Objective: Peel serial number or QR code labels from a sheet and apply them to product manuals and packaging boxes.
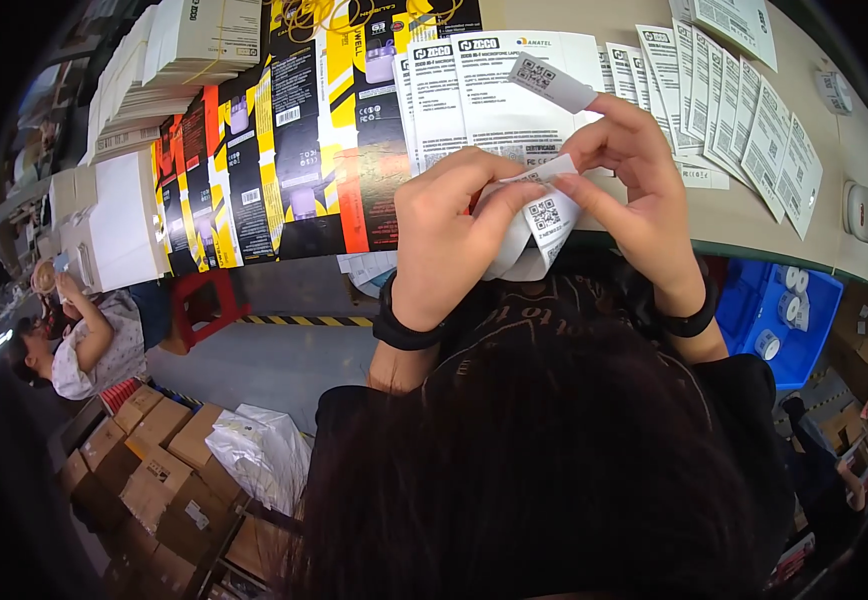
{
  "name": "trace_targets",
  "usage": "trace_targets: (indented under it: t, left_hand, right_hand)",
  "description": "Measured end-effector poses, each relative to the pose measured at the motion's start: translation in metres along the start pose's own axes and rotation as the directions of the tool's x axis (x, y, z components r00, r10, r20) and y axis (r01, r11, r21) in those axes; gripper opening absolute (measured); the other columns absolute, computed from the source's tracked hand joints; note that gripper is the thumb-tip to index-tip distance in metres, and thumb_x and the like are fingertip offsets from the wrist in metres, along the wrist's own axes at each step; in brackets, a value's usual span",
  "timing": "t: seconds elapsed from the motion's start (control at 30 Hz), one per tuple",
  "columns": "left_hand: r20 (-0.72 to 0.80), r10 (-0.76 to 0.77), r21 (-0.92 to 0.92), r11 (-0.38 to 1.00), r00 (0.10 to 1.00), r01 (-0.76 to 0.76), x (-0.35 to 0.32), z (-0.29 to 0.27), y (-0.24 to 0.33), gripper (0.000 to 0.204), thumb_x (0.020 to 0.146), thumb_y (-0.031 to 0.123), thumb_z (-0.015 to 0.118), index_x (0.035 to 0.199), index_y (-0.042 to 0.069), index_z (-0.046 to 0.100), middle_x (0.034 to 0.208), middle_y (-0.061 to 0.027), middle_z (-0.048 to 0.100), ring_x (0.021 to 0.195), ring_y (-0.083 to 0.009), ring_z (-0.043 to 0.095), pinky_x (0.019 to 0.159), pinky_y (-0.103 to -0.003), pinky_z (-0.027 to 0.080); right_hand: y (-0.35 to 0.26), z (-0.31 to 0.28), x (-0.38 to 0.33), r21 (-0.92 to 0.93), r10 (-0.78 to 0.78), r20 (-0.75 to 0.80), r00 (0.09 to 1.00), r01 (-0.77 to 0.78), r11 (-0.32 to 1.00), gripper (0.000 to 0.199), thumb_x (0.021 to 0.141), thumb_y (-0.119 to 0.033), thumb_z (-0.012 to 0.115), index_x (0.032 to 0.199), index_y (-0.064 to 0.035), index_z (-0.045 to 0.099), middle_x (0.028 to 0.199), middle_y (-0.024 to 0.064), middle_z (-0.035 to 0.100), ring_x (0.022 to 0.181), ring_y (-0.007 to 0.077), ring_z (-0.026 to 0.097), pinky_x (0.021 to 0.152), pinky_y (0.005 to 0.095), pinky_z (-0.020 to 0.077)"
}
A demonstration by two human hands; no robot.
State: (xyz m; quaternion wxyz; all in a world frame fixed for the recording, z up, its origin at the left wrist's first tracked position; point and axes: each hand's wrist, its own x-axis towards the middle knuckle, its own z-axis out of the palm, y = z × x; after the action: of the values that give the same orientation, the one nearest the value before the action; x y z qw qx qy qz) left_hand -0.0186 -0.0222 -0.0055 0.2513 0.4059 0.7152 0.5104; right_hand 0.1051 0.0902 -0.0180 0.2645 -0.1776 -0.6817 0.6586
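Close in front of my body, both hands are on a folded white strip of labels (pixel 546 212) printed with square codes. My left hand (pixel 449 225) is closed on it, thumb and bent index finger pinching its left side. Opposite, my right hand (pixel 639 185) pinches the strip's upper right end with the thumb. A single label (pixel 554 85) hangs out from my right index fingertip, over the cards. Behind the hands, overlapping white printed cards (pixel 529 105) lie on the table, partly covered by my fingers. The strip's lower part curls down near the table edge.
More white cards (pixel 739 130) fan out at the right. Flat black-and-yellow packaging (pixel 304 150) covers the table's left, beside banded white stacks (pixel 199 45). Rubber bands (pixel 324 15) lie at the back. A blue bin (pixel 822 315) holds rolls; cardboard boxes (pixel 169 490) and another person (pixel 104 350) are at left.
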Motion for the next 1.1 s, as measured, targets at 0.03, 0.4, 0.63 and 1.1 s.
trace_targets:
  t: [0.03,0.4,0.63,1.1]
  left_hand:
    - [-0.009,-0.053,-0.024,0.998,0.999,0.053,-0.001,0.000,0.000,0.012,0.068,0.006,0.068,0.073,-0.001,0.062,0.065,-0.0097,0.060,0.054,-0.0146,0.055,0.051,-0.024,0.042]
    - [0.028,-0.106,-0.071,0.992,0.994,0.108,-0.001,0.001,0.000,0.017,0.069,0.011,0.070,0.075,-0.003,0.063,0.056,-0.0093,0.058,0.048,-0.0083,0.052,0.045,-0.022,0.040]
    - [0.022,-0.127,-0.079,0.989,0.992,0.129,-0.002,0.001,0.003,0.016,0.069,0.010,0.070,0.075,-0.003,0.063,0.056,-0.0087,0.059,0.049,-0.0079,0.053,0.045,-0.021,0.040]
    - [0.139,-0.141,0.044,0.990,0.980,0.136,-0.004,0.001,-0.003,0.020,0.070,0.016,0.069,0.072,-0.003,0.061,0.054,-0.0131,0.055,0.044,-0.0099,0.049,0.043,-0.026,0.038]
  right_hand:
    - [-0.001,-0.001,0.000,-0.005,0.027,0.005,1.000,-0.027,1.000,0.053,0.073,0.004,0.062,0.120,-0.0012,0.037,0.080,0.0047,0.055,0.077,0.0128,0.053,0.076,0.0275,0.0423]
    - [-0.001,-0.003,0.005,0.041,0.095,-0.029,0.995,-0.094,0.995,0.049,0.073,0.004,0.062,0.117,-0.0002,0.039,0.078,0.0054,0.057,0.075,0.0122,0.054,0.075,0.0261,0.0433]
    - [-0.001,-0.005,0.007,0.124,0.177,0.009,0.984,-0.177,0.977,0.051,0.072,0.005,0.063,0.117,-0.0001,0.039,0.078,0.0058,0.056,0.076,0.0121,0.054,0.074,0.0252,0.0433]
    - [0.006,-0.020,0.010,0.168,0.070,-0.254,0.965,-0.028,0.985,0.053,0.075,0.005,0.061,0.119,-0.0008,0.033,0.086,0.0081,0.058,0.081,0.0126,0.055,0.074,0.0243,0.0443]
